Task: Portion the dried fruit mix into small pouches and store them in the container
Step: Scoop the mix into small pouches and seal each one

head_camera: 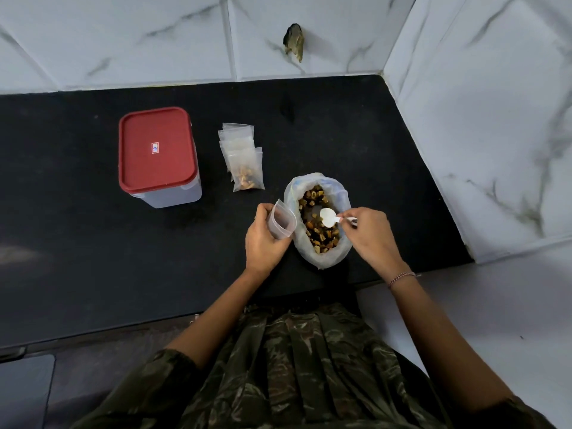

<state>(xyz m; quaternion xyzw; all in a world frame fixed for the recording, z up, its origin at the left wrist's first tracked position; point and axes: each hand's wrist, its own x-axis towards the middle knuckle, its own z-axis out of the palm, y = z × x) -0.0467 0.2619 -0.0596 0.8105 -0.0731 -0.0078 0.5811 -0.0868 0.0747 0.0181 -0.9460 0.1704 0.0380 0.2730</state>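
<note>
While fruit mix [318, 226] sits in open bag [320, 257] at counter [93, 243] front edge, right hand [370, 235] pinches white spoon [328, 217] by handle, bowl over mix. Left hand [263, 239] curled round open pouch [282, 222], just left of bag, mouth tilted toward it. Behind: pile of pouches [240, 144], front one [249, 176] part-filled. Farther left: container [159, 156], red lid [156, 148] on. Marble-tile wall [483, 119] behind and right.

Both hands [266, 239] [370, 232] closed, gripping
</note>
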